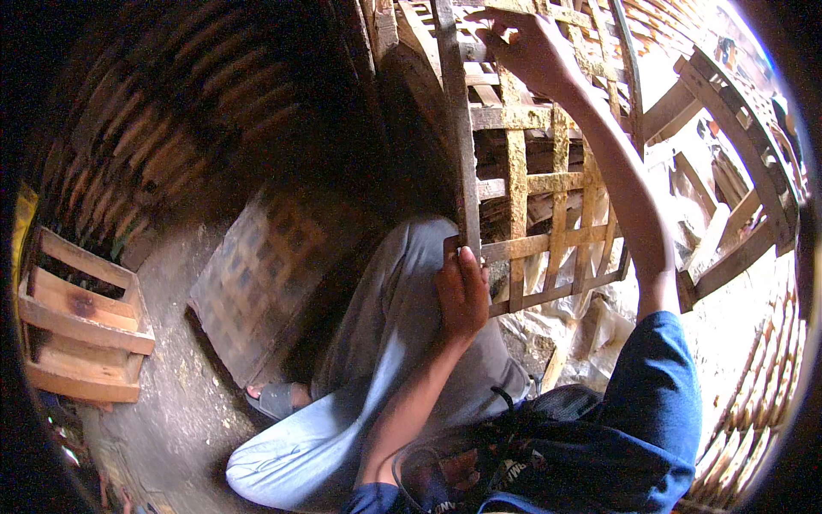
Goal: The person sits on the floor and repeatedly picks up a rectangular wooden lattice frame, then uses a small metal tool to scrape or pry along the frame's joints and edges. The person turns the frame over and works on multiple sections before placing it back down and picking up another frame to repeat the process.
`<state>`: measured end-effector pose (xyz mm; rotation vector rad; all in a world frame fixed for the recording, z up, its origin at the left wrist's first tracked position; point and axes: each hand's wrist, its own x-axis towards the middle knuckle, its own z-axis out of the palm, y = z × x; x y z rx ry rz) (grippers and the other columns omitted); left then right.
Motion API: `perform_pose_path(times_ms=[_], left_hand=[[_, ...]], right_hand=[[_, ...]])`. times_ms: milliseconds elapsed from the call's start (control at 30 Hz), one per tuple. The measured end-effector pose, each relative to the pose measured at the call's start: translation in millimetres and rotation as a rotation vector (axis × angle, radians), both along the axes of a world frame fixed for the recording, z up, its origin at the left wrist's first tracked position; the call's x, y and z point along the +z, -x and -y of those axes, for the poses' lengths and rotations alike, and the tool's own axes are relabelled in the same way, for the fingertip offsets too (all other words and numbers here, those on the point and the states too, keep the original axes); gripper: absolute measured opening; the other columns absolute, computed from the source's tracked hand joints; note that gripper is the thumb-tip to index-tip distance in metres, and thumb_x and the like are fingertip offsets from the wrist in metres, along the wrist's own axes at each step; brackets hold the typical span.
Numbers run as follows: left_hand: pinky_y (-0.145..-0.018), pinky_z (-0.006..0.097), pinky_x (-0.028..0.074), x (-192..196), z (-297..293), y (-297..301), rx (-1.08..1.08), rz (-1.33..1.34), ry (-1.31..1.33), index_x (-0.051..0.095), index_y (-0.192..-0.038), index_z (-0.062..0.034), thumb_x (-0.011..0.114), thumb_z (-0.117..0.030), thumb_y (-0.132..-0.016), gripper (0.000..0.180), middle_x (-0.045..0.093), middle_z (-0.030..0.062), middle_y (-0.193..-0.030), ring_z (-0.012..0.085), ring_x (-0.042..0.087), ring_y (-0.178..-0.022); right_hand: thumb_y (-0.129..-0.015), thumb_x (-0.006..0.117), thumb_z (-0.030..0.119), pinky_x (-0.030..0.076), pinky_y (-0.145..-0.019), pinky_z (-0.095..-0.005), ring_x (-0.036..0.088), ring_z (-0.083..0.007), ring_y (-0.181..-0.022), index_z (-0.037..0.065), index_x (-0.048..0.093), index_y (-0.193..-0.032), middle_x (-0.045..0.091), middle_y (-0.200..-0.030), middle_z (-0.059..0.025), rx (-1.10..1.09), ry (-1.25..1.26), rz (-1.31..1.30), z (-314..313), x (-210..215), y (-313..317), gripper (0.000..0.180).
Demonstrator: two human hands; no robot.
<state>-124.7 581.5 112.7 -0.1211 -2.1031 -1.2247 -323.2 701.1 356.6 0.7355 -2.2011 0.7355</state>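
The person's left hand [465, 293] grips the edge of a slatted panel [555, 182], the right hand [524, 50] bends near its top, hold unclear; pale lettering [516, 469] marks the blue shirt [655, 394]

Rustic workshop, wooden lattice panel [561, 182], ribbed wall [184, 98]

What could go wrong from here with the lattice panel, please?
The left hand is near the lower end of the panel's dark left bar; if it slips, the lattice panel might tilt or drop against the nearby trousered leg.

The right hand is bare and at the upper strips, so a rough wooden edge could perhaps scratch or splinter the fingers.
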Motion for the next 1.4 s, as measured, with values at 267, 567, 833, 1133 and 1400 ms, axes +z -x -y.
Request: perform_pose_path(times_ms=[267,567,833,1133,1400], left_hand=[[-0.046,0.039,0.045,-5,10,-10,0.031,0.042,-0.071,0.049,-0.116,0.0022,0.04,-0.035,-0.106,0.039,0.055,0.0134,-0.06,0.0279,0.062,-0.051],[-0.091,0.06,0.045,-57,13,4,0.028,0.342,0.252,0.034,-0.14,0.006,0.074,-0.012,-0.085,0.07,0.051,0.0366,-0.126,0.054,0.055,-0.106],[-0.079,0.051,0.047,-13,6,-5,-0.062,0.286,-0.249,0.045,-0.128,0.0051,0.056,-0.02,-0.099,0.04,0.055,0.0291,-0.105,0.0463,0.057,-0.091],[-0.049,0.044,0.043,-14,7,-5,-0.078,0.179,-0.341,0.047,-0.128,0.0136,0.046,-0.028,-0.104,0.048,0.055,0.0238,-0.065,0.0383,0.057,-0.054],[-0.1,0.055,0.044,-65,12,0,0.032,0.347,0.112,0.037,-0.141,0.0066,0.072,-0.013,-0.088,0.066,0.049,0.0354,-0.133,0.052,0.053,-0.116]], right_hand=[[-0.088,0.07,0.019,0.056,-0.067,-0.0435,0.072,-0.0285,-0.072,0.022,0.063,-0.134,0.071,-0.079,-0.0158,0.052,-0.16,0.025,26,-48,-41,0.047],[-0.093,0.071,0.023,0.038,-0.05,-0.0264,0.041,-0.0043,-0.054,0.015,0.069,-0.128,0.051,-0.058,0.0026,0.186,0.011,0.124,17,-65,-36,0.036],[-0.094,0.072,0.023,0.036,-0.051,-0.0225,0.043,-0.0019,-0.059,0.01,0.073,-0.121,0.057,-0.069,0.0067,0.273,0.142,0.278,16,-61,-34,0.029],[-0.092,0.072,0.015,0.055,-0.058,-0.0285,0.071,-0.0099,-0.077,0.013,0.073,-0.111,0.073,-0.088,-0.0019,0.395,0.095,0.191,16,-69,-6,0.019],[-0.09,0.073,0.015,0.055,-0.058,-0.0292,0.065,-0.0087,-0.065,0.013,0.073,-0.11,0.072,-0.08,-0.001,0.338,0.007,0.195,18,-68,-4,0.02]])
